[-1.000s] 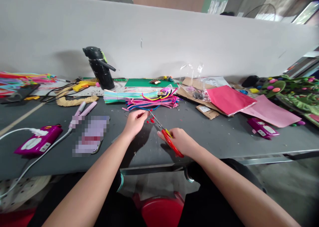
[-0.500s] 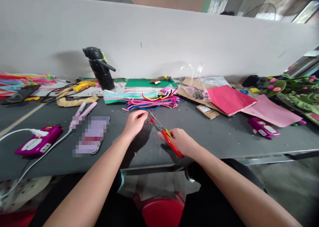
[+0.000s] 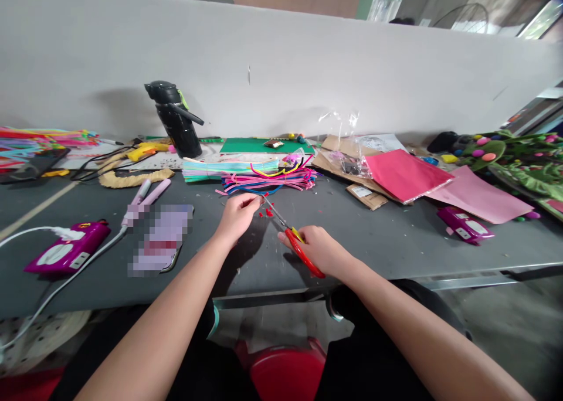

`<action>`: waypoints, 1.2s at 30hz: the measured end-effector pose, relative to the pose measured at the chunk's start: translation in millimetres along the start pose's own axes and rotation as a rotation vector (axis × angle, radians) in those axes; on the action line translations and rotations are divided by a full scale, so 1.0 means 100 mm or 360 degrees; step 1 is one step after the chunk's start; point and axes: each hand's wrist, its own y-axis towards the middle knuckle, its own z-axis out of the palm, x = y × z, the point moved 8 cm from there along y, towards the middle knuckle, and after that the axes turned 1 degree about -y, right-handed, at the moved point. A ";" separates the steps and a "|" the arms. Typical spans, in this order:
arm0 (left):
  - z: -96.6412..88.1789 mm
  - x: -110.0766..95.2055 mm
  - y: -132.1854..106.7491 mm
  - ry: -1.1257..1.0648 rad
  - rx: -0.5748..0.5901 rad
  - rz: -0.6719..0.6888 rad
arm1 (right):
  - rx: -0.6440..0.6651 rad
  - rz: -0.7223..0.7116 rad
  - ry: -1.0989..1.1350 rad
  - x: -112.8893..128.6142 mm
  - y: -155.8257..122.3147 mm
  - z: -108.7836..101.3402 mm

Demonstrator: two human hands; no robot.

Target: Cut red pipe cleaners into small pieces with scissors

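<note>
My right hand is closed around the red and yellow handles of a pair of scissors. Their blades point up and left, with the tips close to the fingers of my left hand. Those left fingers are pinched together; a bit of red shows at the blade tips, but what they hold is too small to name. Several small red clippings lie on the dark table under the blades. Just beyond my hands rests a bundle of pink and blue pipe cleaners.
Pale green pipe cleaners lie behind the bundle, near a black bottle. On the left are a phone, a pink hair straightener and a purple power strip. Red sheets and cardboard lie to the right.
Almost nothing differs. Both hands and the scissors keep the same place, and the view has shifted very slightly.
</note>
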 end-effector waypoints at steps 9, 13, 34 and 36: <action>-0.01 0.01 -0.01 0.0001 -0.0011 -0.0019 | 0.0011 0.0024 -0.0012 0.00 0.00 0.01; -0.01 0.02 -0.01 -0.0021 0.0000 -0.0031 | -0.0017 0.0016 -0.0018 0.02 -0.01 -0.01; -0.01 0.03 -0.01 -0.0022 -0.0014 -0.0047 | -0.0010 0.0005 -0.0056 -0.01 0.02 0.01; -0.01 0.03 -0.01 -0.0029 -0.0019 -0.0047 | -0.0007 0.0012 -0.0059 0.00 0.01 0.00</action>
